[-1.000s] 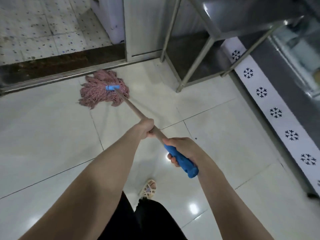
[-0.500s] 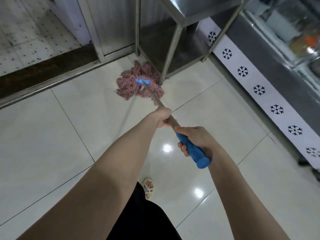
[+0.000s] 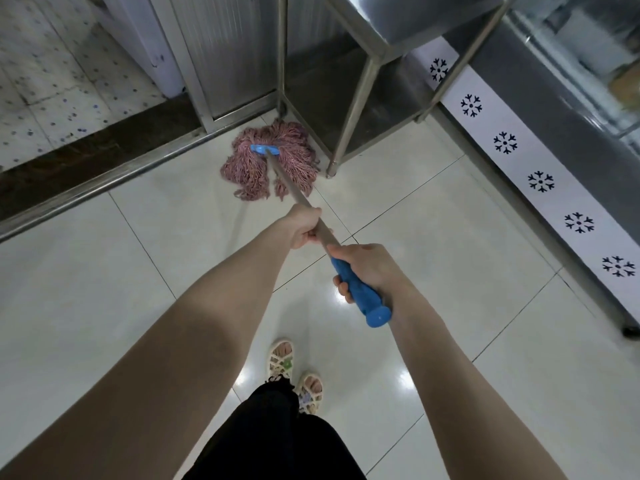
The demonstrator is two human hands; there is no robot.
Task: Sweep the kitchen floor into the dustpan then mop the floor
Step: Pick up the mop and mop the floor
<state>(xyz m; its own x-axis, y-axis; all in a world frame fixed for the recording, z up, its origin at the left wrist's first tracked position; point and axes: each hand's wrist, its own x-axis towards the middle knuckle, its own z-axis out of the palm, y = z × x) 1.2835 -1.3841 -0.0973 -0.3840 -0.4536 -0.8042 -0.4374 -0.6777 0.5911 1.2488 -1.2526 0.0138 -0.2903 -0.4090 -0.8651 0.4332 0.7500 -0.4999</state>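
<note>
A mop with a pink string head and a blue clamp lies flat on the glossy white tile floor, pressed into the corner beside a steel table leg. Its wooden pole runs back toward me and ends in a blue grip. My left hand is closed around the pole higher up. My right hand is wrapped around the blue grip near its end. No dustpan is in view.
A steel table frame stands over the far right corner. A metal door threshold crosses the far left, with speckled tiles beyond. A white snowflake-patterned kickboard lines the right side. My sandalled feet stand below the hands.
The mop head swept from the left by the threshold to the right, up against the steel table leg. Both hands kept their hold on the pole.
</note>
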